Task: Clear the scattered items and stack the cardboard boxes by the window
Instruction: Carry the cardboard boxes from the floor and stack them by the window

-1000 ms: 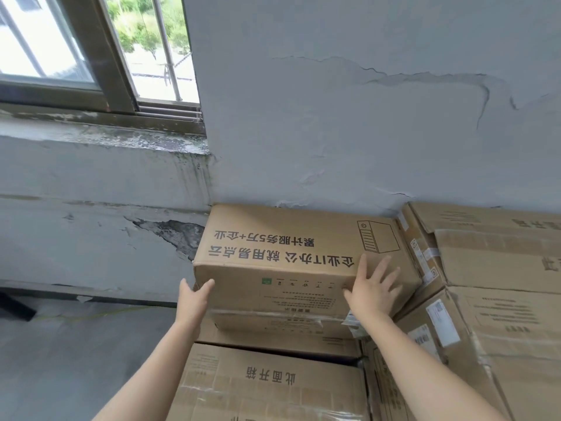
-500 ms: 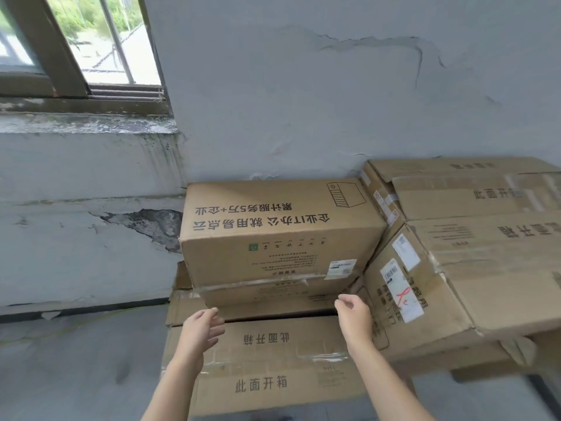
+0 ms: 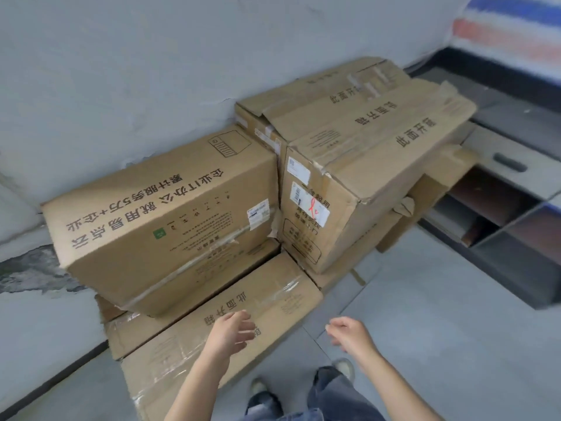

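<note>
A large printed cardboard box [image 3: 164, 214] sits on top of a flat taped box [image 3: 243, 323] against the grey wall. To its right stands a second stack of long boxes [image 3: 364, 153] with white shipping labels on the end. My left hand [image 3: 232, 332] hovers over the flat lower box with fingers relaxed, holding nothing. My right hand [image 3: 350, 332] hangs over the floor to the right of that box, fingers loosely curled, also holding nothing. Neither hand touches a box.
A grey cabinet [image 3: 504, 208] with open shelves and a drawer stands at the right, close to the right stack. Grey floor [image 3: 425, 329] lies in front of the boxes. My legs and shoes [image 3: 343, 369] are at the bottom edge.
Both hands have come off the top box and drawn back low. The view has swung right and down, so the window has left the frame and the cabinet has come in.
</note>
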{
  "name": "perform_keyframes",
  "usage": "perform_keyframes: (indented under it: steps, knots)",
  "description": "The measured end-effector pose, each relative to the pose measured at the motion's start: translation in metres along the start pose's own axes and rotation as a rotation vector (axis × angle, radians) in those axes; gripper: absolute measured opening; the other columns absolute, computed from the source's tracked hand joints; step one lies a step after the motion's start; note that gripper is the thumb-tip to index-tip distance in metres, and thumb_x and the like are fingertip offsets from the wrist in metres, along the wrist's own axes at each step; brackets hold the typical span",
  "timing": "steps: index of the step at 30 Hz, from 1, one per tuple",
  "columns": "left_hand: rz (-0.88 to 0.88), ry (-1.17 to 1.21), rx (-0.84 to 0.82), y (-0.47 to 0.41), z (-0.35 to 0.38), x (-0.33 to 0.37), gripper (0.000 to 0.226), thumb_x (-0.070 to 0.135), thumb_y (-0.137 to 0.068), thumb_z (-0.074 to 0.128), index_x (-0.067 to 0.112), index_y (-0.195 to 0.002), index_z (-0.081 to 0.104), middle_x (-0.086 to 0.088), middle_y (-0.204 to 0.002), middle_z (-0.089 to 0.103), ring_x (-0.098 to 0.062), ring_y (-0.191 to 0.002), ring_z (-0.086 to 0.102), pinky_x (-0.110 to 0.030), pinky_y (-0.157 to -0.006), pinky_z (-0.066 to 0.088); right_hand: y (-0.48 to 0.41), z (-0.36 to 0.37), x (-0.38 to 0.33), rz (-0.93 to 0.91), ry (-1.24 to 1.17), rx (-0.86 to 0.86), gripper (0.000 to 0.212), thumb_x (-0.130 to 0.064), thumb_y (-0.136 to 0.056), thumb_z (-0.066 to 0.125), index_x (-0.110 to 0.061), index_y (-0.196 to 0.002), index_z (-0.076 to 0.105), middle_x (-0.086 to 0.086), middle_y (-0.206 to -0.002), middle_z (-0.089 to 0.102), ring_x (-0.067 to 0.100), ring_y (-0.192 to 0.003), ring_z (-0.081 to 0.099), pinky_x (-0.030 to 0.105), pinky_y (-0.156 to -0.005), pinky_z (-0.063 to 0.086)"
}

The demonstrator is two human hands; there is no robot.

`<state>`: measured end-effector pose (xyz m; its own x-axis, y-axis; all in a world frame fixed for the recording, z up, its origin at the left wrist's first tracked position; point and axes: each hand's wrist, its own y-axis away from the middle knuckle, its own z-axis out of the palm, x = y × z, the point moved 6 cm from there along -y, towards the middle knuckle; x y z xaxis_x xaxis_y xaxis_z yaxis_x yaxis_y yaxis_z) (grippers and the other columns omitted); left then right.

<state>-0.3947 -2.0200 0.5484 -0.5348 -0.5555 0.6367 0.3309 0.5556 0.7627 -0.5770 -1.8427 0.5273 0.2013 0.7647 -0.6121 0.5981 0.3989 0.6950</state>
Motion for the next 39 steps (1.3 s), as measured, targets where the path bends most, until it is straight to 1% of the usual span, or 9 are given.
perform_keyframes:
  steps: [6,11,14,16,19,24,30,34,39]
  knots:
    - [0.08,-0.09,-0.045,0.006,0.045,0.02,0.021,0.024,-0.097,0.046,0.008,-0.102,0.06,-0.012,-0.099,0.067,-0.029,-0.088,0.063,-0.034,-0.075,0.048,0.012,-0.056,0.033,-0.02,-0.115,0.144,0.037,-0.017,-0.088,0.06,-0.005,-0.122,0.056,0.011,-0.123,0.059,0.019,-0.107,0.055,0.024,-0.087,0.039]
    - [0.119,-0.105,-0.04,0.027,0.108,0.02,0.019,0.02,-0.098,0.045,0.008,-0.096,0.059,-0.013,-0.095,0.066,-0.028,-0.084,0.061,-0.035,-0.077,0.045,0.03,-0.11,0.073,-0.042,-0.13,0.139,0.034,-0.022,-0.089,0.06,-0.008,-0.12,0.057,0.007,-0.118,0.06,0.017,-0.104,0.057,0.022,-0.083,0.041]
    - [0.109,-0.151,-0.03,0.039,0.173,0.009,0.017,0.016,-0.096,0.047,0.002,-0.1,0.057,-0.014,-0.088,0.062,-0.026,-0.073,0.057,-0.032,-0.067,0.043,0.049,-0.17,0.125,-0.033,-0.251,0.243,0.025,-0.016,-0.087,0.061,-0.01,-0.111,0.061,0.005,-0.105,0.062,0.016,-0.1,0.058,0.02,-0.074,0.04]
    - [0.127,-0.222,-0.128,0.055,0.243,-0.004,0.017,0.014,-0.095,0.048,0.0,-0.098,0.056,-0.013,-0.079,0.059,-0.024,-0.064,0.054,-0.029,-0.059,0.039,0.071,-0.223,0.174,0.01,-0.435,0.455,0.02,-0.01,-0.086,0.062,-0.007,-0.105,0.065,0.007,-0.101,0.064,0.018,-0.098,0.059,0.022,-0.078,0.039]
    - [0.163,-0.444,-0.406,0.094,0.373,-0.03,0.015,0.016,-0.095,0.048,0.006,-0.096,0.059,-0.009,-0.08,0.061,-0.021,-0.066,0.056,-0.028,-0.06,0.038,0.114,-0.299,0.255,0.085,-0.642,0.768,0.02,-0.007,-0.085,0.06,-0.004,-0.104,0.067,0.009,-0.102,0.065,0.022,-0.098,0.059,0.025,-0.082,0.039]
    - [0.198,-0.792,-0.773,0.178,0.513,-0.094,0.011,0.018,-0.094,0.051,0.013,-0.086,0.058,-0.004,-0.079,0.062,-0.017,-0.065,0.055,-0.024,-0.059,0.037,0.181,-0.334,0.366,0.257,-0.791,0.987,0.021,-0.009,-0.086,0.059,-0.006,-0.106,0.065,0.007,-0.104,0.064,0.019,-0.094,0.059,0.027,-0.082,0.043]
    - [0.161,-1.001,-0.849,0.192,0.62,-0.117,0.011,0.014,-0.094,0.05,0.005,-0.093,0.058,-0.01,-0.081,0.062,-0.023,-0.07,0.056,-0.028,-0.064,0.041,0.204,-0.334,0.444,0.468,-0.971,1.07,0.027,-0.011,-0.087,0.061,-0.002,-0.112,0.062,0.006,-0.101,0.062,0.019,-0.094,0.056,0.026,-0.08,0.042]
    - [0.241,-1.029,-0.922,0.205,0.726,-0.094,0.011,0.014,-0.093,0.05,0.006,-0.095,0.058,-0.009,-0.08,0.061,-0.021,-0.069,0.055,-0.027,-0.062,0.04,0.212,-0.393,0.472,0.524,-1.071,1.274,0.028,-0.012,-0.086,0.061,-0.004,-0.113,0.062,0.003,-0.102,0.061,0.019,-0.099,0.056,0.027,-0.082,0.041]
    - [0.308,-1.065,-1.084,0.241,0.847,-0.068,0.01,0.013,-0.092,0.052,0.007,-0.092,0.059,-0.009,-0.081,0.063,-0.02,-0.068,0.057,-0.027,-0.062,0.04,0.199,-0.471,0.465,0.523,-1.093,1.325,0.016,-0.014,-0.085,0.063,-0.014,-0.101,0.062,0.004,-0.101,0.062,0.017,-0.097,0.058,0.023,-0.08,0.04]
